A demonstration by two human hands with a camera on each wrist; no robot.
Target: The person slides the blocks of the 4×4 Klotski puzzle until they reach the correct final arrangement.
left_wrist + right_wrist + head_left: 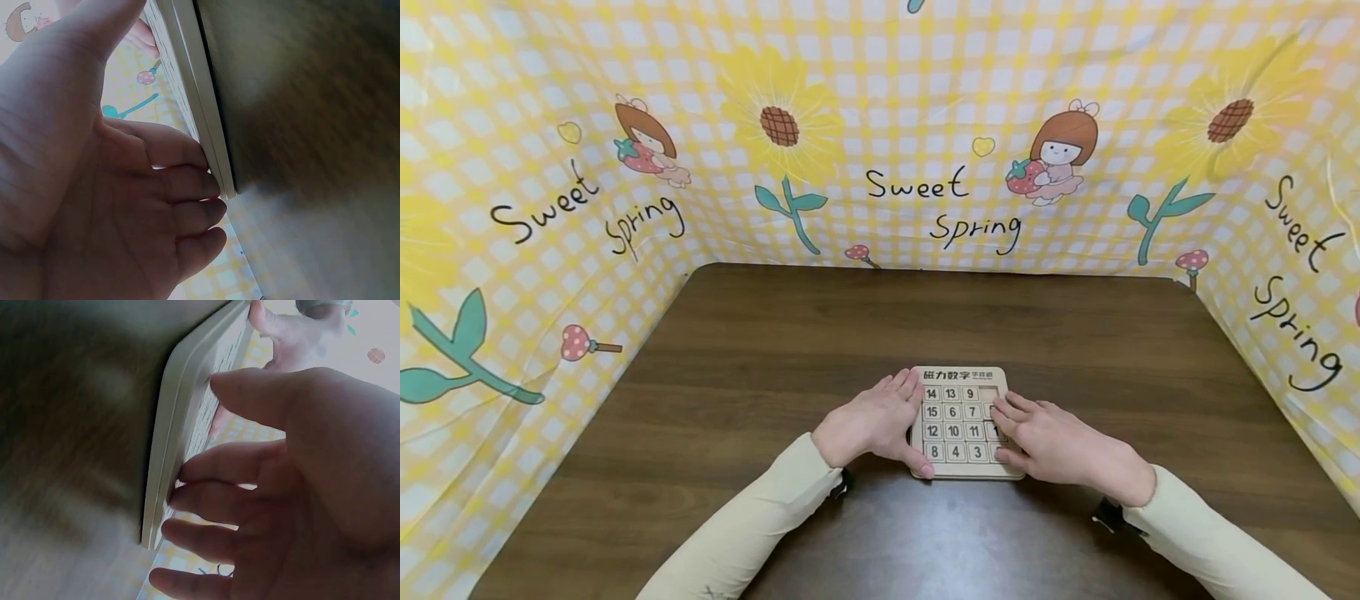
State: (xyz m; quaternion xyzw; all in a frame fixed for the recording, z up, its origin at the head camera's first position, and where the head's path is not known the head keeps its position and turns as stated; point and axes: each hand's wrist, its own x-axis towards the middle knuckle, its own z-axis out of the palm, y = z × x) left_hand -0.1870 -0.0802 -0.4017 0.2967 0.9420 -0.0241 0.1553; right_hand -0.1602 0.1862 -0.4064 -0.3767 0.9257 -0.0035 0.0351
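Observation:
A wooden sliding number puzzle (967, 472) lies flat on the table, its numbered tiles in rows inside a pale frame. The top right slot has no tile. Along the puzzle's left edge rests my left hand (880, 419), thumb at the near left corner. The left wrist view has its nearly straight fingers (190, 181) against the frame's side. My right hand (1052, 437) reaches over the right edge, fingertips on the right column of tiles and partly covering their numbers. From the right wrist, the thumb (250, 394) and extended fingers touch the puzzle's upper face.
Dark wood-grain table (790, 333) surrounds the puzzle. A yellow checked cloth (895, 108) with flowers and cartoon figures hangs along the back and both sides. Dark wrist straps (1108, 517) show below the sleeves.

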